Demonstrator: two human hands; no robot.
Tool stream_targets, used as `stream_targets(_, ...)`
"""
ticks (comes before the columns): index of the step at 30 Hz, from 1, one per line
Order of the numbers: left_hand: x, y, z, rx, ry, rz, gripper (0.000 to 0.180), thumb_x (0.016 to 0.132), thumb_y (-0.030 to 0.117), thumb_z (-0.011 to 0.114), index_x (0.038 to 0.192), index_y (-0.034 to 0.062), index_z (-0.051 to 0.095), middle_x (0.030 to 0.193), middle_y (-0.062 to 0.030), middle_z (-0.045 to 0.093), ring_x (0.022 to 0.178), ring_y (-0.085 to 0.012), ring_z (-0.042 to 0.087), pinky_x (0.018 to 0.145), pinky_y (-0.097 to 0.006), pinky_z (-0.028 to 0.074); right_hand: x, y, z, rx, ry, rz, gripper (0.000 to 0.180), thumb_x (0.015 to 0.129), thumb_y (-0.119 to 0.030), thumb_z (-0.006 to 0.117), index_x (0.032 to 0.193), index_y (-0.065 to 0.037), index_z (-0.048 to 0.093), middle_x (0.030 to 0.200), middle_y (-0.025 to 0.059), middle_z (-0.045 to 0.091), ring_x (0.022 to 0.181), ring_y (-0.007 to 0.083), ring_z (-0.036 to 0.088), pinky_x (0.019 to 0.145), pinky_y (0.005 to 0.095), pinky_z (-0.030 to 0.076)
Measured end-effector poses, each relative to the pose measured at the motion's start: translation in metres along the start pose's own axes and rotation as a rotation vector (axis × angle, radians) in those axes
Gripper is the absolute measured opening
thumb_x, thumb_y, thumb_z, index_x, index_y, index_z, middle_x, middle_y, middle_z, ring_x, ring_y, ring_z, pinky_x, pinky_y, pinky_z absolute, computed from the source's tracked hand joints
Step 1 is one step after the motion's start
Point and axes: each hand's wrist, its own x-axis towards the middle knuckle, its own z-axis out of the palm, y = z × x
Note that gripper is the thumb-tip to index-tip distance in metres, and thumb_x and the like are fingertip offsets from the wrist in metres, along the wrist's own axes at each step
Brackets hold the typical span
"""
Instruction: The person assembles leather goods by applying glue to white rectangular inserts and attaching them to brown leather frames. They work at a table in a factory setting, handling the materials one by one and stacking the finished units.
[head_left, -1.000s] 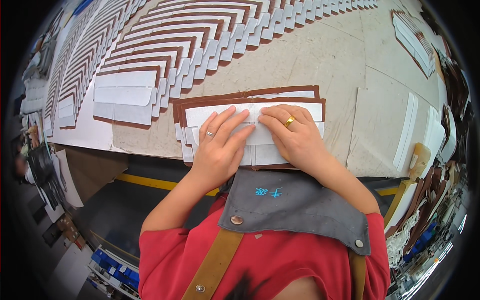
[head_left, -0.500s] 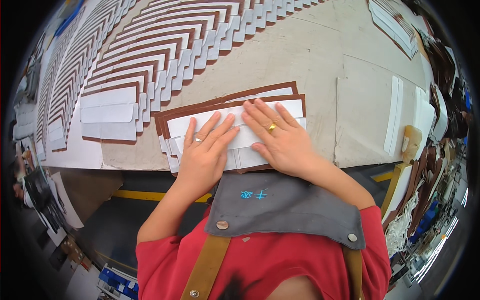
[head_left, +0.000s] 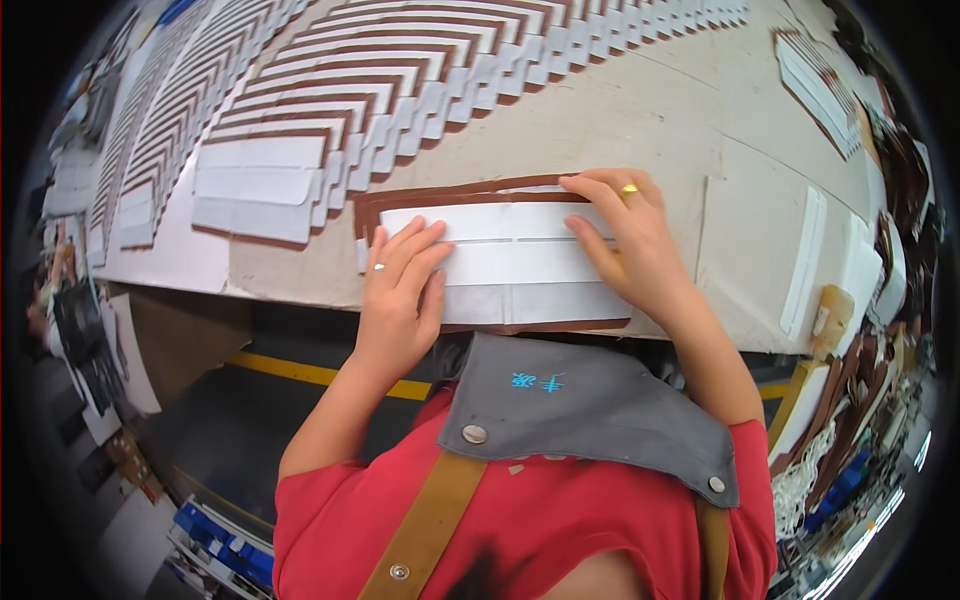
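Observation:
A flat brown leather-like panel with white backing strips (head_left: 530, 262) lies near the table's front edge, on top of at least one similar brown-edged piece (head_left: 440, 193) that shows behind it. My left hand (head_left: 400, 285) is open, its fingers stretched over the panel's left end. At the panel's right end, my right hand (head_left: 632, 235) is open with bent fingers. Its fingertips touch the far edge, while the thumb, spread apart from them, rests on the white backing. What lies beneath the right palm is hidden.
Long overlapping rows of similar brown-and-white pieces (head_left: 330, 120) cover the table's left and far side. A smaller fanned stack (head_left: 818, 85) lies at far right. A yellowish block (head_left: 830, 318) stands at the right edge, above hanging brown strips (head_left: 850, 400).
My right hand has lifted from lying flat on the panel and moved right to its far right corner. My left hand stays on the left end. The view has shifted slightly.

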Motion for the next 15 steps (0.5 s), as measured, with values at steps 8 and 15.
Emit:
stream_targets(8, -0.007, -0.023, -0.008, -0.124, 0.236, -0.197, 0.026, 0.082, 0.003, 0.053, 0.108, 0.0013, 0.053, 0.107, -0.0147, 0.047, 0.101, -0.0289, 0.046, 0.089, -0.039, 0.036, 0.026, 0.004, 0.015, 0.094, -0.184, 0.034, 0.01, 0.079, -0.01, 0.06, 0.088, -0.008, 0.056, 0.085, 0.005, 0.052, 0.088, 0.0235, 0.047, 0.081, 0.0366, 0.032)
stream_targets(15, 0.002, -0.025, -0.011, -0.135, 0.272, -0.265, 0.041, 0.081, 0.007, 0.056, 0.121, 0.003, 0.044, 0.109, -0.0124, 0.047, 0.1, -0.0238, 0.041, 0.088, -0.036, 0.035, 0.021, -0.005, 0.01, 0.045, -0.102, -0.037, 0.007, 0.082, -0.007, 0.056, 0.087, -0.005, 0.051, 0.081, 0.0068, 0.053, 0.086, 0.0235, 0.048, 0.079, 0.0369, 0.033)
